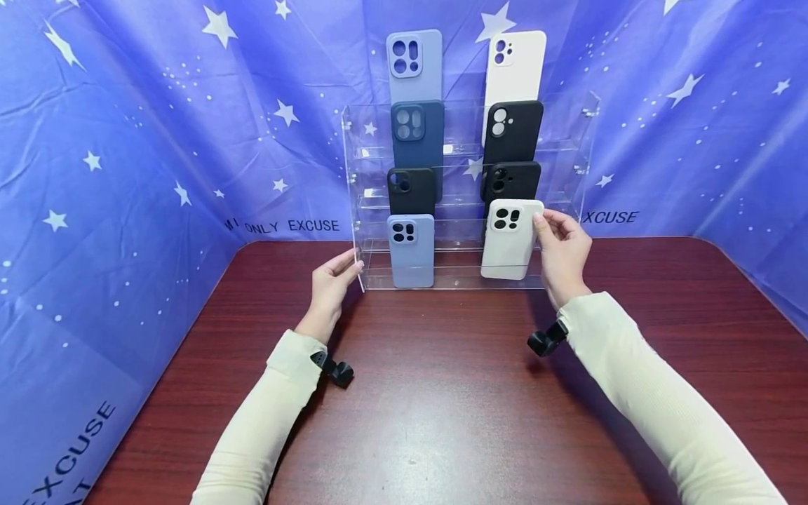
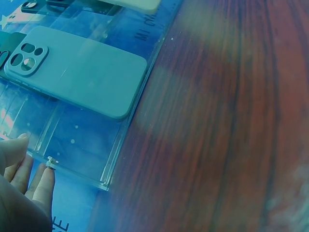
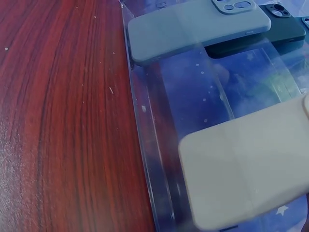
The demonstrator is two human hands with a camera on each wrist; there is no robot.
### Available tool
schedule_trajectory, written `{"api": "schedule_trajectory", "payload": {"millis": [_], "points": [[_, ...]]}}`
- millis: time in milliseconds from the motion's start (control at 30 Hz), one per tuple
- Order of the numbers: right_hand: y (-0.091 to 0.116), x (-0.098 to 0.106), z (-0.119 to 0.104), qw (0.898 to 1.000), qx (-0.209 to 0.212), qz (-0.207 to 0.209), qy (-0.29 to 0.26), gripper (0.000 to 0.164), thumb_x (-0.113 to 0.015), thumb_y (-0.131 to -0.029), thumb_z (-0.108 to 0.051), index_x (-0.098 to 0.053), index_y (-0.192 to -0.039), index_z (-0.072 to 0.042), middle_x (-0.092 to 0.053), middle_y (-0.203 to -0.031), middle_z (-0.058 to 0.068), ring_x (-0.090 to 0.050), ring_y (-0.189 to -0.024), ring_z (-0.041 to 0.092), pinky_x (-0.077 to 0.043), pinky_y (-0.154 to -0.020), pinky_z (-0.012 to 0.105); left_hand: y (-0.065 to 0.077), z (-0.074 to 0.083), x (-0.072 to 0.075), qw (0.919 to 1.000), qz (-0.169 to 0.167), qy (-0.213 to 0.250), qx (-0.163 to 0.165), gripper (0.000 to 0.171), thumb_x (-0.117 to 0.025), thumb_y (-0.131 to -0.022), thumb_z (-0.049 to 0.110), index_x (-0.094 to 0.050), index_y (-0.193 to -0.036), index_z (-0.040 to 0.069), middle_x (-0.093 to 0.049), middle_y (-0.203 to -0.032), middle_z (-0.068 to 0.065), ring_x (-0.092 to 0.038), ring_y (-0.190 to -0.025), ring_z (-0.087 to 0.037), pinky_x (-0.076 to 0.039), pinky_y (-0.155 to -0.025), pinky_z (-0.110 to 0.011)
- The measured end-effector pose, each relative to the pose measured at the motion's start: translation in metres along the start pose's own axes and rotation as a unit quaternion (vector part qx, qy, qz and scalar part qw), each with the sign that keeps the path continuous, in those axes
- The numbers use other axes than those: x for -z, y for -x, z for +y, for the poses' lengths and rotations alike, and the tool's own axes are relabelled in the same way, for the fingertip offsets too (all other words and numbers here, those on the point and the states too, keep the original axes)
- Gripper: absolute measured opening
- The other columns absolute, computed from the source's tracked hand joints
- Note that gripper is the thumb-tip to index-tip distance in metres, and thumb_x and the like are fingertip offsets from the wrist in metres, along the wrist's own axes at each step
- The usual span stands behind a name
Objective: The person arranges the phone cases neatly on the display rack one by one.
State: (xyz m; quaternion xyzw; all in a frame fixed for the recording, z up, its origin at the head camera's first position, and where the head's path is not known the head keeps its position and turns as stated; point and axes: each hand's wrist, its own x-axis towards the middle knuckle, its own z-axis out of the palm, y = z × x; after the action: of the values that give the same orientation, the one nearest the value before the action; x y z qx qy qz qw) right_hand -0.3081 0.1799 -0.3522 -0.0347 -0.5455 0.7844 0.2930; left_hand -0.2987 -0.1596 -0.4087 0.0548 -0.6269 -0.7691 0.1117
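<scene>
In the head view, a clear acrylic tiered rack (image 1: 461, 278) stands on the table, with phone cases in two columns. My right hand (image 1: 564, 256) pinches the upper right edge of an off-white phone case (image 1: 513, 245), thumb in front. This case leans slightly in the lowest tier on the right, its lower part behind the clear front lip. At the rack's left side panel, my left hand (image 1: 331, 284) grips the edge between thumb and fingers. A light blue phone case (image 1: 413, 259) sits in the lowest tier on the left; the left wrist view shows it close by.
Behind on the left rise a black case (image 1: 413, 193), a dark blue case (image 1: 418, 147) and a pale blue case (image 1: 429, 77). On the right are two black cases (image 1: 524, 130) and a white case (image 1: 527, 70). A starry blue curtain (image 1: 145, 126) surrounds the dark red wooden table (image 1: 435, 393).
</scene>
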Motion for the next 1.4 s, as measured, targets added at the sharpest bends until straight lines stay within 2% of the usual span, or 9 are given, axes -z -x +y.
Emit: {"api": "schedule_trajectory", "payload": {"millis": [100,300,467,567,833,1133,1233,1400], "points": [[-0.001,0.002,-0.002,1.000,-0.022,-0.003,-0.008,0.008,-0.074,-0.078,-0.005,-0.071,-0.084,-0.009,-0.067,-0.075,-0.001,-0.058,-0.066,0.006,-0.050,-0.057,0.013,0.000,0.000,0.001,1.0000,-0.001,-0.001,-0.002,0.038,-0.064,-0.082,-0.006,-0.059,-0.120,-0.006,-0.057,-0.125,-0.021,-0.064,-0.096,-0.007,-0.054,-0.080,-0.015],[-0.001,0.006,-0.004,0.997,-0.077,0.002,-0.014,0.008,-0.076,-0.075,-0.004,-0.071,-0.080,-0.009,-0.067,-0.069,-0.001,-0.056,-0.057,0.004,-0.050,-0.051,0.013,0.000,0.000,0.002,1.0000,-0.004,-0.007,-0.001,0.038,-0.063,-0.083,-0.005,-0.058,-0.121,-0.006,-0.057,-0.126,-0.022,-0.063,-0.082,0.004,-0.054,-0.078,-0.012],[0.000,0.009,0.000,0.995,-0.101,0.005,-0.013,0.010,-0.075,-0.075,-0.001,-0.071,-0.077,-0.010,-0.068,-0.067,-0.002,-0.060,-0.057,0.005,-0.054,-0.056,0.014,0.001,-0.002,0.001,1.0000,-0.001,-0.003,-0.003,0.038,-0.064,-0.083,-0.005,-0.059,-0.120,-0.006,-0.058,-0.125,-0.021,-0.065,-0.094,-0.006,-0.054,-0.080,-0.014],[0.000,0.011,0.002,0.994,-0.109,-0.001,-0.021,0.011,-0.074,-0.075,0.001,-0.071,-0.077,-0.009,-0.068,-0.067,-0.001,-0.064,-0.059,0.006,-0.056,-0.059,0.017,0.001,-0.003,0.000,1.0000,0.002,-0.005,-0.003,0.038,-0.065,-0.082,-0.005,-0.059,-0.120,-0.006,-0.058,-0.125,-0.020,-0.063,-0.100,-0.008,-0.054,-0.082,-0.015],[-0.003,0.015,0.004,0.993,-0.111,-0.031,-0.014,0.011,-0.073,-0.077,0.002,-0.071,-0.074,-0.009,-0.069,-0.066,-0.001,-0.065,-0.058,0.006,-0.057,-0.059,0.018,0.001,-0.001,0.001,0.9999,-0.001,-0.010,-0.001,0.038,-0.064,-0.083,-0.005,-0.059,-0.121,-0.006,-0.057,-0.125,-0.021,-0.063,-0.090,0.001,-0.053,-0.083,-0.015],[-0.007,0.018,-0.003,0.988,-0.136,-0.068,0.036,0.007,-0.078,-0.074,-0.009,-0.072,-0.073,-0.013,-0.069,-0.063,-0.005,-0.062,-0.056,0.004,-0.052,-0.052,0.013,0.001,0.002,0.001,1.0000,0.001,-0.003,-0.004,0.038,-0.064,-0.083,-0.005,-0.059,-0.120,-0.006,-0.058,-0.125,-0.021,-0.063,-0.087,0.003,-0.053,-0.084,-0.015],[-0.007,0.019,-0.004,0.985,-0.151,-0.070,0.044,0.007,-0.079,-0.073,-0.011,-0.072,-0.073,-0.013,-0.069,-0.063,-0.005,-0.062,-0.055,0.004,-0.050,-0.049,0.012,0.001,0.001,0.000,1.0000,0.002,-0.005,-0.002,0.038,-0.064,-0.083,-0.005,-0.059,-0.120,-0.006,-0.058,-0.125,-0.021,-0.063,-0.089,0.001,-0.053,-0.084,-0.016],[-0.006,0.020,-0.004,0.985,-0.148,-0.068,0.058,0.008,-0.079,-0.074,-0.012,-0.071,-0.072,-0.013,-0.069,-0.063,-0.005,-0.062,-0.057,0.004,-0.052,-0.053,0.012,0.001,0.000,0.000,1.0000,-0.001,-0.005,-0.001,0.038,-0.064,-0.083,-0.005,-0.059,-0.121,-0.006,-0.058,-0.126,-0.020,-0.063,-0.089,0.002,-0.053,-0.085,-0.016]]}}
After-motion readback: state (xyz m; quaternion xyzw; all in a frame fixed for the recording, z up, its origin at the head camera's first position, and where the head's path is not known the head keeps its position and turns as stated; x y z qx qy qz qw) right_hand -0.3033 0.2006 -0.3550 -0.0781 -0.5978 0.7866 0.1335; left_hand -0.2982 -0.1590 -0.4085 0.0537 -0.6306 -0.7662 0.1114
